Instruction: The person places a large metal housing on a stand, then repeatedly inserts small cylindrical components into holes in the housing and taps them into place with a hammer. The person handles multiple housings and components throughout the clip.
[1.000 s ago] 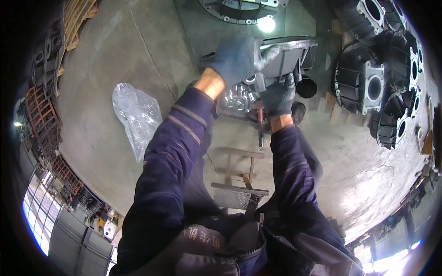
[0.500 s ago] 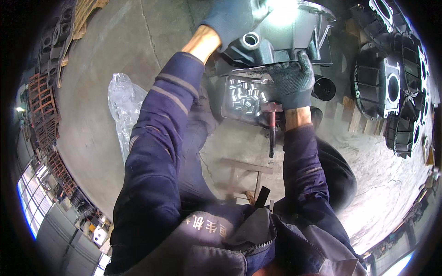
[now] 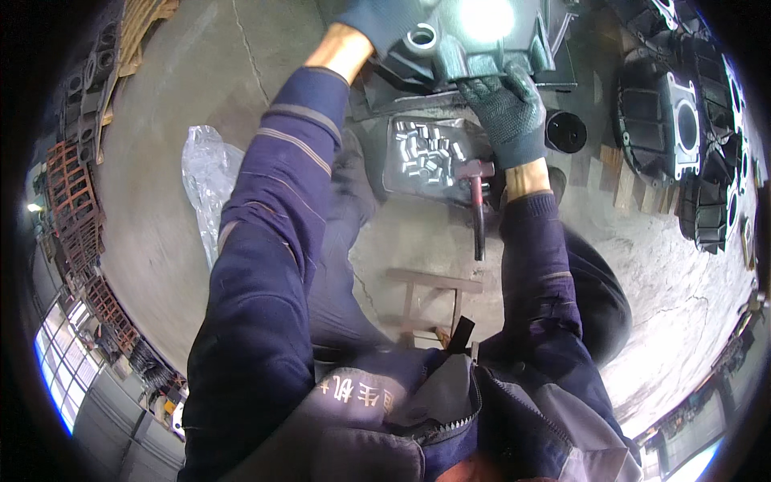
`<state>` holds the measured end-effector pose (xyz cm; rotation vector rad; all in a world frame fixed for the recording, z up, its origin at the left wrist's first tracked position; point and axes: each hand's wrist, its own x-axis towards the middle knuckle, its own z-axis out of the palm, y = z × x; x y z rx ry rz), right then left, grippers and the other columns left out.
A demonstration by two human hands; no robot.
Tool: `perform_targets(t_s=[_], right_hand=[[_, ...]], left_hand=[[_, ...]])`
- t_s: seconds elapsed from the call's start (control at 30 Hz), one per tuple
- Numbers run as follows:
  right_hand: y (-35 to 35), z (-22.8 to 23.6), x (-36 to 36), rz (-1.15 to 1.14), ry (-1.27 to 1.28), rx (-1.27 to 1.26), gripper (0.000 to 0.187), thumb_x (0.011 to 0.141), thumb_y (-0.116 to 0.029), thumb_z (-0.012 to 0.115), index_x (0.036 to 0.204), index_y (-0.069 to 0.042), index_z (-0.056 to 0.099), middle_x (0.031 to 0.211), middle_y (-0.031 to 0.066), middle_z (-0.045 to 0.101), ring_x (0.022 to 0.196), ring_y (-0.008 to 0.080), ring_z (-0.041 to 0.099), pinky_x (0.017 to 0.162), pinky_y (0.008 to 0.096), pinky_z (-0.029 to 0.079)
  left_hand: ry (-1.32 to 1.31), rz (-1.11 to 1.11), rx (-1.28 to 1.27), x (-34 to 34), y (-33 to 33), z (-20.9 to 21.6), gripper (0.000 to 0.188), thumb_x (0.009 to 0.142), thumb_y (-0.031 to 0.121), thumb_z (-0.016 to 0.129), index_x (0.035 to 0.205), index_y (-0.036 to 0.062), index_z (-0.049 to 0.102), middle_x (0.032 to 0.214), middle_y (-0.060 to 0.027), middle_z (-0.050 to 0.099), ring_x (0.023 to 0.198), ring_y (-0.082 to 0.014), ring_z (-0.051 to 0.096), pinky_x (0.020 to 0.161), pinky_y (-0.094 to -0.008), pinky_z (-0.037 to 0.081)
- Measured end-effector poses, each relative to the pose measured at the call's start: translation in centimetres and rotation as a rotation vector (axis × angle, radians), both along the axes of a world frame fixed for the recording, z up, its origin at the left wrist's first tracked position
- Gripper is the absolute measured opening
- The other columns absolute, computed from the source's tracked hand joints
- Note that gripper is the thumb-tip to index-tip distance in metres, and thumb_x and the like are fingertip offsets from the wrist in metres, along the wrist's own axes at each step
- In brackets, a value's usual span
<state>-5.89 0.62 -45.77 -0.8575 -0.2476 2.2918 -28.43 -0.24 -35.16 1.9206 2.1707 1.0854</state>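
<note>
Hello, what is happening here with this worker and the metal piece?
A person in dark blue work clothes holds a grey cast metal housing with both gloved hands: the left hand at its upper left corner, the right hand on its lower edge. Below it, on the concrete floor, sits a tray of small metal cylinders, with a hammer beside it. More dark castings lie to the right.

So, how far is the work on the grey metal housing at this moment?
In hand: left hand and right hand both grip the grey cast housing. The tray of small metal sleeves is well stocked and the hammer lies unused, so fitting seems to remain.
</note>
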Motion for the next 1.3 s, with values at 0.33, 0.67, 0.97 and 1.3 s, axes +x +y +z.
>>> perform_targets(t_s=[0.33,0.67,0.97,1.3], right_hand=[[-3.0,-8.4,9.6,0.509,-0.969,0.411,0.032,0.097,-0.029,0.068,0.111,0.000,0.071,0.093,0.0097,0.076,0.079,0.0171,0.069,0.068,0.0315,0.054],[-7.4,-15.1,3.9,1.090,-1.466,1.215,0.034,0.088,-0.036,0.068,0.116,-0.016,0.075,0.114,0.0190,0.073,0.109,0.0387,0.069,0.094,0.0477,0.055],[-7.9,-18.2,2.6,1.271,-1.481,1.393,0.024,0.089,-0.031,0.065,0.099,-0.015,0.079,0.109,0.0147,0.076,0.104,0.0376,0.072,0.089,0.0480,0.057],[-0.1,1.1,4.8,0.523,-1.121,1.495,0.024,0.085,-0.022,0.081,0.094,-0.002,0.072,0.086,0.0078,0.074,0.079,0.0242,0.072,0.075,0.0348,0.057]], left_hand=[[-0.379,0.017,-0.025,-4.0,0.4,-4.0,0.050,0.108,0.043,0.051,0.115,-0.0029,0.071,0.107,-0.0215,0.075,0.102,-0.0232,0.072,0.087,-0.0382,0.053],[-0.297,0.007,0.085,-5.9,1.4,-7.6,0.034,0.108,0.021,0.053,0.127,-0.0031,0.068,0.122,-0.0152,0.073,0.115,-0.0220,0.068,0.097,-0.0341,0.053],[-0.696,0.112,-0.003,-3.7,0.6,-5.5,0.043,0.106,0.042,0.056,0.103,0.0039,0.075,0.081,-0.0080,0.071,0.078,-0.0129,0.063,0.071,-0.0409,0.051],[0.102,0.394,-0.157,-0.8,-2.0,3.1,0.044,0.102,0.047,0.056,0.110,0.0077,0.075,0.096,-0.0169,0.075,0.090,-0.0295,0.072,0.081,-0.0444,0.055]])
